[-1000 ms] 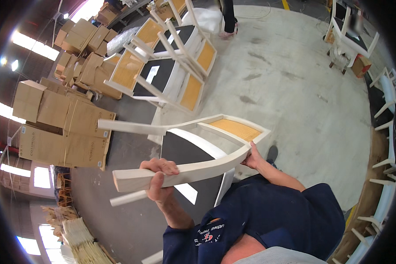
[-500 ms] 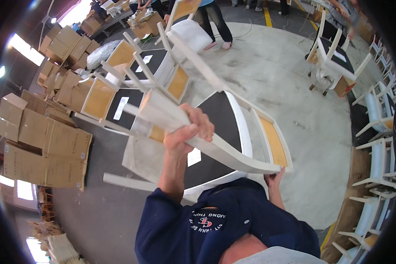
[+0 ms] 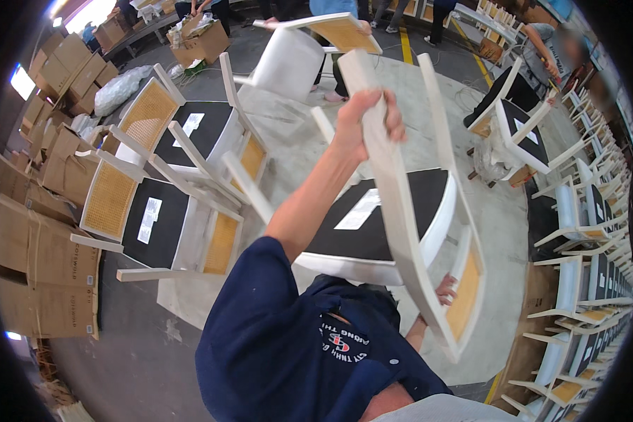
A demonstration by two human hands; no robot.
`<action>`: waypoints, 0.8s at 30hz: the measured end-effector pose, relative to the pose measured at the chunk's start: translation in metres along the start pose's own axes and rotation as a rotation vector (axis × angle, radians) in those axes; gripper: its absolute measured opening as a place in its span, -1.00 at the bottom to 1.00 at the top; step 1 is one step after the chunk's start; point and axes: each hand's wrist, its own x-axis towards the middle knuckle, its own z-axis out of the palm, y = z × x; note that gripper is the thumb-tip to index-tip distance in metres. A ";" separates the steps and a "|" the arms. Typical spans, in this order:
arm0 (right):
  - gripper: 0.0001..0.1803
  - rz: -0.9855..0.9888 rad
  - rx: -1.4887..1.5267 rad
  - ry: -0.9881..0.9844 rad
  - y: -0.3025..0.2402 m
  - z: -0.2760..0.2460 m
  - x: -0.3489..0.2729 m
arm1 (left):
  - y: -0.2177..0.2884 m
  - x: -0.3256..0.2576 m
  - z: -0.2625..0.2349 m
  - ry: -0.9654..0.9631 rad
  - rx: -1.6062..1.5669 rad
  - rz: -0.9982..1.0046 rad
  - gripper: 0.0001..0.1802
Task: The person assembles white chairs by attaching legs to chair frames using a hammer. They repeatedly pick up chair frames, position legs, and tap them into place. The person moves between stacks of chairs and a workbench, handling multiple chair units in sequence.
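Note:
An upturned white chair is right in front of me, with a black seat underside, a white paper label and a tan back panel. My left hand is wrapped around one of its raised legs, close to the leg's end. Lower down, my right hand grips the chair's back frame beside the tan panel; part of that hand is hidden behind the frame. The chair is tilted, its backrest toward my right.
To the left stand two more upturned chairs with cane panels. Cardboard boxes are piled beyond them. A co-worker at the far side handles a white chair. At the right another person bends over an upturned chair, near long rows of chairs.
My left hand has swung up and to the right with the chair leg, turning the chair to a steeper angle. My view has shifted, and the far co-worker's chair has turned.

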 end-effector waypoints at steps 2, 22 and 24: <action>-0.33 0.021 -0.104 -0.126 0.013 0.005 0.026 | 0.012 0.048 -0.038 0.146 -0.047 0.035 -0.63; -0.81 0.061 -0.650 0.047 -0.033 -0.087 0.440 | 0.034 0.284 -0.447 0.844 0.266 -0.161 -0.32; -0.80 0.125 -0.682 0.068 -0.016 -0.115 0.510 | 0.057 0.272 -0.478 0.873 0.235 -0.132 -0.30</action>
